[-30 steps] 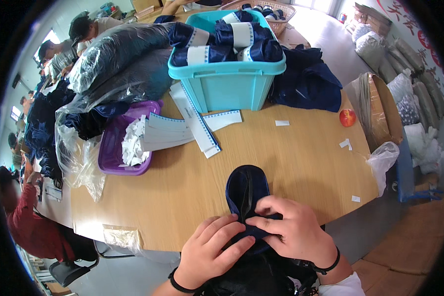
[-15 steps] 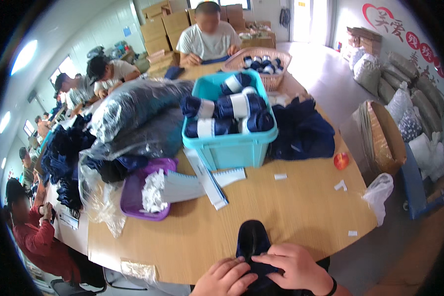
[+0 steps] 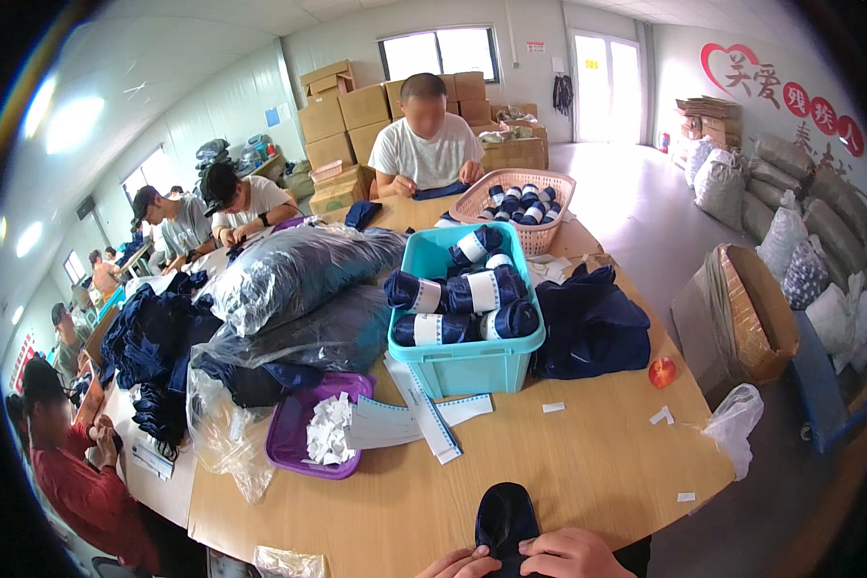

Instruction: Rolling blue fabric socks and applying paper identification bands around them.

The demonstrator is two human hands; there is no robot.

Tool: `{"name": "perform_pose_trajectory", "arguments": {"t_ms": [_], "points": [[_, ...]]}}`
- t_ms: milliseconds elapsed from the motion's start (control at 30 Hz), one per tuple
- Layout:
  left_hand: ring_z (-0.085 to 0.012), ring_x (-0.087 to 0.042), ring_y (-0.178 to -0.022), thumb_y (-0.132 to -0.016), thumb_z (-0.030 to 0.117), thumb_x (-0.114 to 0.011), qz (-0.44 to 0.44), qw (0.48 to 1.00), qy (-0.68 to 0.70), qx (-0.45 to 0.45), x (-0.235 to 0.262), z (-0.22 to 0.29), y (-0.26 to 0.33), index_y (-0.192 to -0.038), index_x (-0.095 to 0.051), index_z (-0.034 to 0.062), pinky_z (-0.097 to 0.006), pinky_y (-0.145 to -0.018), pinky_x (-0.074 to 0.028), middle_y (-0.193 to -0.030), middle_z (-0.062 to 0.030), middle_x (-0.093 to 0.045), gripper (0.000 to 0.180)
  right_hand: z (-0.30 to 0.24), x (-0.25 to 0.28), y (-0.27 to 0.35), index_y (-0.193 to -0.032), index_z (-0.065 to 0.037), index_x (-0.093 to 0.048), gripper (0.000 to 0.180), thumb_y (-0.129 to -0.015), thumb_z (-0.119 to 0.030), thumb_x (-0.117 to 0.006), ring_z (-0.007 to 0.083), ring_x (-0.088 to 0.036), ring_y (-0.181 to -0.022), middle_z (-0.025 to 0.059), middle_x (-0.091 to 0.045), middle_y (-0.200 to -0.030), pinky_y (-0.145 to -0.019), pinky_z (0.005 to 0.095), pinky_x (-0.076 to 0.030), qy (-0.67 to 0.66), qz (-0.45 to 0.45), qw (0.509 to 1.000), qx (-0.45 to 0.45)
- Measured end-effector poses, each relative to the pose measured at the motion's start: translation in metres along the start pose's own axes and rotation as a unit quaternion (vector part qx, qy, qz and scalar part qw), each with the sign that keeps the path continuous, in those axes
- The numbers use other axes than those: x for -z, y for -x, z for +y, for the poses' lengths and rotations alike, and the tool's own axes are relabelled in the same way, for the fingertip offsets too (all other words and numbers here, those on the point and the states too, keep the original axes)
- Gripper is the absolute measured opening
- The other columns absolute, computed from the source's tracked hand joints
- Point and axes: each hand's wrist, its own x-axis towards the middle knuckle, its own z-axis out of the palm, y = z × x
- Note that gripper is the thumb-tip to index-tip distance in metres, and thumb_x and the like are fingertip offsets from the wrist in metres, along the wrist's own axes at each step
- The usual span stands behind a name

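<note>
At the table's near edge lies a dark navy cloth piece (image 3: 507, 518), shaped like a slipper, with a rounded far end and a black inner side. My left hand (image 3: 460, 564) has its fingers closed on the left side of it. On the other side, my right hand (image 3: 573, 556) grips its right edge with bent fingers. The lower part of the piece and both wrists run out of the picture at the bottom.
A turquoise bin (image 3: 467, 366) of banded navy rolls stands mid-table. Left of it are a purple tray (image 3: 277, 438) of white paper bits, printed strips (image 3: 419, 409) and a plastic-wrapped bundle (image 3: 303, 270). Navy cloth (image 3: 597, 323) and a peach (image 3: 662, 372) lie right. Co-workers sit around.
The view has tilted up, so the table and my hands appear lower in the picture. My hands stay on the navy piece, fingers now nearer its side edges.
</note>
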Motion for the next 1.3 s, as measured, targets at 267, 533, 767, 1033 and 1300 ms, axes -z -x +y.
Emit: {"name": "perform_pose_trajectory", "arguments": {"t_ms": [267,533,767,1033,1300], "points": [[-0.0351,-0.07,-0.106,-0.084,0.016,-0.073,-0.007,1.0,-0.007,0.016,-0.001,0.002,-0.003,-0.113,-0.068,0.0201,-0.044,-0.089,-0.059,-0.118,-0.0146,-0.068,0.029,-0.016,0.009,0.005,-0.1,-0.004,-0.071,0.031,-0.075,-0.014,-0.088,0.0376,-0.069,-0.105,0.0167,-0.07,-0.118,-0.087,0.048,-0.057,0.008,0.053,0.998,0.039],[-0.0336,-0.07,-0.099,-0.082,0.016,-0.073,0.001,0.998,-0.008,0.066,-0.008,0.005,-0.008,-0.107,-0.069,0.0158,-0.042,-0.085,-0.058,-0.117,-0.0133,-0.068,0.025,-0.007,-0.012,0.008,-0.104,-0.003,-0.07,0.032,-0.08,-0.016,-0.088,0.0383,-0.068,-0.106,0.0161,-0.068,-0.119,-0.092,0.0478,-0.055,0.044,0.084,0.995,0.016],[-0.0295,-0.068,-0.09,-0.084,0.015,-0.072,0.038,0.994,-0.012,0.1,-0.01,0.008,-0.018,-0.103,-0.066,0.011,-0.042,-0.078,-0.054,-0.108,-0.0103,-0.069,0.02,0.005,-0.019,0.006,-0.103,-0.005,-0.072,0.021,-0.086,-0.011,-0.081,0.0313,-0.069,-0.097,0.0104,-0.069,-0.108,-0.086,0.0431,-0.055,0.007,0.1,0.995,0.001],[-0.036,-0.065,-0.095,-0.092,0.013,-0.067,0.048,0.973,0.015,0.224,-0.011,0.011,-0.027,-0.103,-0.064,0.0077,-0.045,-0.083,-0.048,-0.1,-0.0128,-0.066,0.013,0.008,-0.013,-0.011,-0.101,0.002,-0.069,0.016,-0.086,-0.002,-0.075,0.0385,-0.068,-0.092,0.017,-0.071,-0.105,-0.083,0.043,-0.056,-0.007,0.11,0.994,0.003],[-0.0401,-0.061,-0.091,-0.089,0.007,-0.07,0.085,0.958,-0.015,0.273,-0.007,0.007,-0.043,-0.102,-0.066,0.0082,-0.051,-0.089,-0.045,-0.094,-0.0155,-0.063,0.014,0.008,-0.018,-0.017,-0.095,-0.007,-0.078,0.013,-0.091,-0.02,-0.079,0.0285,-0.065,-0.094,0.0093,-0.064,-0.108,-0.086,0.0411,-0.049,0.039,0.12,0.99,-0.069]]}}
